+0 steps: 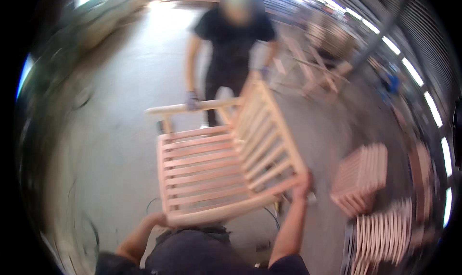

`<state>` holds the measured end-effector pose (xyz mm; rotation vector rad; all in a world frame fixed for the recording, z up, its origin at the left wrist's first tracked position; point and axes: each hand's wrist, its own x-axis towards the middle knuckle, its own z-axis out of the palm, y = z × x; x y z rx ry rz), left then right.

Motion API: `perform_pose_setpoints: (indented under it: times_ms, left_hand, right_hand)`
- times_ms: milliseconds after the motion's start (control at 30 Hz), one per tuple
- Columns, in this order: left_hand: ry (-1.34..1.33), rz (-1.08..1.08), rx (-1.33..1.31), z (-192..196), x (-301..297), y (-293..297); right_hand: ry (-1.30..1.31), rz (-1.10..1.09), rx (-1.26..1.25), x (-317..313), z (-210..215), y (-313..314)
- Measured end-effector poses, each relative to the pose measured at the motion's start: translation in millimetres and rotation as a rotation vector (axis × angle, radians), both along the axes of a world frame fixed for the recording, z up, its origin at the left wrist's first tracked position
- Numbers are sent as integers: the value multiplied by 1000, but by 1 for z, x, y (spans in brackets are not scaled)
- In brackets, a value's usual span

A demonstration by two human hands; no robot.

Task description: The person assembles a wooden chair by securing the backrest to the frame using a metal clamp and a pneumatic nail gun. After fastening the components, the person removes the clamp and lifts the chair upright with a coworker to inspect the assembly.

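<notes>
A slatted wooden bench (204,171) of pale, pinkish wood is held up off the floor between me and a co-worker (231,49). My left hand (161,220) grips the near armrest at its front end; the fingers are partly hidden under the wood. At the near top corner of the backrest (272,140), my right hand (303,183) is closed around the frame. Facing me, the co-worker in dark clothes has one gloved hand (192,102) on the far armrest and the other (263,73) at the far end of the backrest. Motion blurs the picture.
Stacked slatted wooden parts (361,179) stand on the floor at right, with a row of curved wooden pieces (382,239) nearer me. Crossed wooden frames (313,68) stand at the far right. A cable (91,231) lies on the grey floor at left.
</notes>
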<state>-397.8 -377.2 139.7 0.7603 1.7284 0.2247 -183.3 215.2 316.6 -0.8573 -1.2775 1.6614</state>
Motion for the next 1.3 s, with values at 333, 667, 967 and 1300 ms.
perform_pose_setpoints:
  times_ms: [333,667,967,1300]
  left_hand:
    - [193,160,48,109,131,-24]
    - [425,342,176,50,195,109]
    - [364,538,70,-8,172,211]
    - [415,809,222,-93,166,341]
  right_hand:
    - [-237,233,508,65,49,-115]
    - [-1052,398,268,343,-199,-203]
    - [-1565,870,-74,568,-324,-200]
    - [-1526,691,38,568,-483,125]
